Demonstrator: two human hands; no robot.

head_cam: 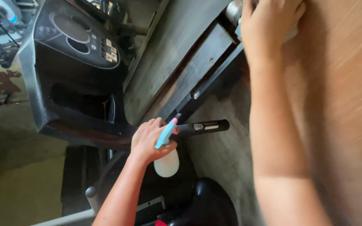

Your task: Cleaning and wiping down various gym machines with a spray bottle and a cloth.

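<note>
Now left hand (149, 140) grips spray bottle (166, 161); right hand (269, 25) presses cloth (292, 34).

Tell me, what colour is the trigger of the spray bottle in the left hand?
Light blue, with a pink nozzle tip; the spray bottle body is white. Head view shows it, in the left hand.

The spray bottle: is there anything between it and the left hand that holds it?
Nothing visible: the left hand is wrapped directly around the neck of the white spray bottle, below its blue trigger head.
</note>
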